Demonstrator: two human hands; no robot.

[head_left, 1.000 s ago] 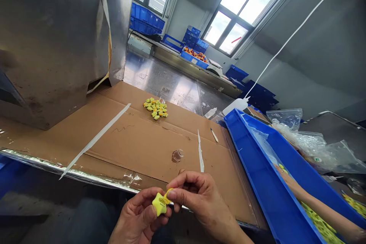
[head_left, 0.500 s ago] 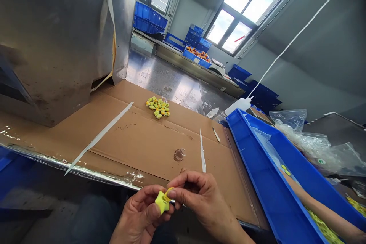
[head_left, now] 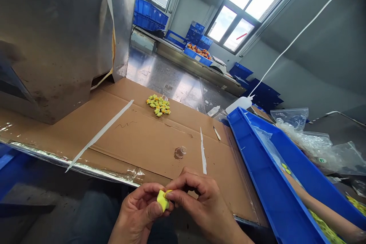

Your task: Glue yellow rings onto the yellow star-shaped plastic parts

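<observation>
My left hand (head_left: 142,209) is closed on a small yellow-green star-shaped piece (head_left: 161,200), pinched between thumb and fingers just off the front edge of the table. Thumb and forefinger of my right hand (head_left: 197,202) pinch a small orange-yellow part (head_left: 167,191) against the star's upper right side. What that part is, and how it joins the star, my fingertips mostly hide. Farther back on the cardboard lies a cluster of similar yellow-green pieces with orange bits (head_left: 158,105). A small clear cup (head_left: 180,152) sits on a wet patch beyond my right hand.
A blue bin (head_left: 257,175) stands at the right, with another person's forearm (head_left: 320,206) reaching in over yellow-green pieces. White tape strips (head_left: 100,134) mark the cardboard (head_left: 148,141). A thin white-handled tool (head_left: 217,133) and a white bottle (head_left: 240,104) lie near the bin. A metal housing (head_left: 63,38) blocks the left.
The star has turned in my left fingers, so its dark printed marking no longer shows. Both hands remain close together at nearly the same place.
</observation>
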